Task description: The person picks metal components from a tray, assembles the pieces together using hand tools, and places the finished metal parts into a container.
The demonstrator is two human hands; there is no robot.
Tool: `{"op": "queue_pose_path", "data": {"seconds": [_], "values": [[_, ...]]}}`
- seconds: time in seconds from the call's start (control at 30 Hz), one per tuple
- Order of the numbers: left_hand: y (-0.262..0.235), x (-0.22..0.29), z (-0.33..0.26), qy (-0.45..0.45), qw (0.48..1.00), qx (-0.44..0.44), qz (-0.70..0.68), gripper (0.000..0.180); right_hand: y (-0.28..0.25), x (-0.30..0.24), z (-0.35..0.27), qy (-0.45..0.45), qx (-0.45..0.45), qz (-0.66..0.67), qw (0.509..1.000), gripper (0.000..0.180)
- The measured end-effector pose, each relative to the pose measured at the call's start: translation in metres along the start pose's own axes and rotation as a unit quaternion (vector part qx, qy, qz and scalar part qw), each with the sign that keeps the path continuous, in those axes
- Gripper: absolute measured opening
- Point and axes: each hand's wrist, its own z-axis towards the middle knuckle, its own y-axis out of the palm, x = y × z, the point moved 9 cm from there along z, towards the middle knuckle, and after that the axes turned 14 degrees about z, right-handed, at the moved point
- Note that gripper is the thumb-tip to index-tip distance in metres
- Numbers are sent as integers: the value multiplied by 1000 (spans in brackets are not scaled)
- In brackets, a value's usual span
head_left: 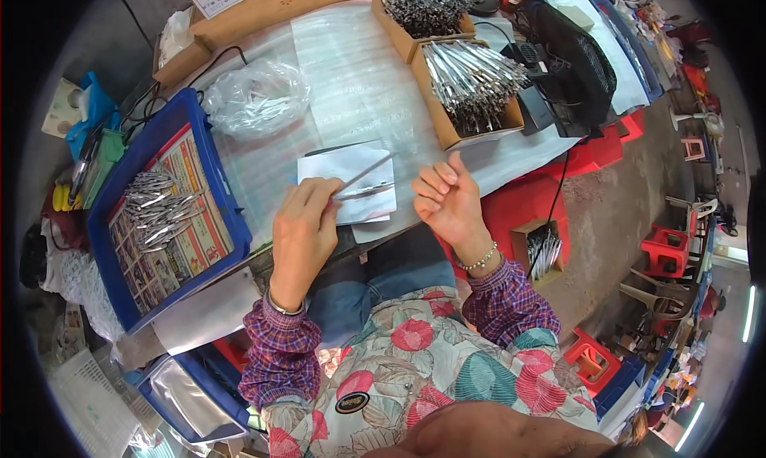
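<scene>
My left hand (pixel 307 219) is closed, pinching a slim grey metal strip (pixel 367 173) between thumb and fingers. The strip slants up to the right over a small stack of white paper (pixel 327 168). Beneath it, another slender metal piece (pixel 369 192) lies on the paper; its exact kind is too small to make out. To the right of the paper, my right hand (pixel 448 196) is raised with the fingers loosely curled and the thumb apart. Nothing shows in it.
A blue tray (pixel 231 195) at left holds newspaper and a heap of pointed silver pieces (pixel 159 207). Behind the paper lies a clear plastic bag (pixel 255 99). Cardboard boxes (pixel 447 131) of long metal strips stand back right, beside a black mesh-like object (pixel 578 67). Red stools (pixel 666 250) stand farther right.
</scene>
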Motion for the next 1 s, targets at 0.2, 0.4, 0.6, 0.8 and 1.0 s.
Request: {"op": "queue_pose_path", "data": {"seconds": [0.2,0.4,0.6,0.8,1.0], "values": [[20,3,0,20,994,-15,110,21,-4,3,-2,19,7,-22,1000,45],[17,-1,3,0,990,-18,143,15,-2,9,-3,16,1,-53,998,45],[37,-8,-10,-144,963,-209,-90,10,3,6,-10,-13,-2,-160,987,31],[55,2,-33,-204,876,-217,-378,11,12,22,-12,-15,4,-347,938,20],[63,7,-68,-251,837,-257,-413,18,10,4,-19,-128,-44,-264,955,49]]}}
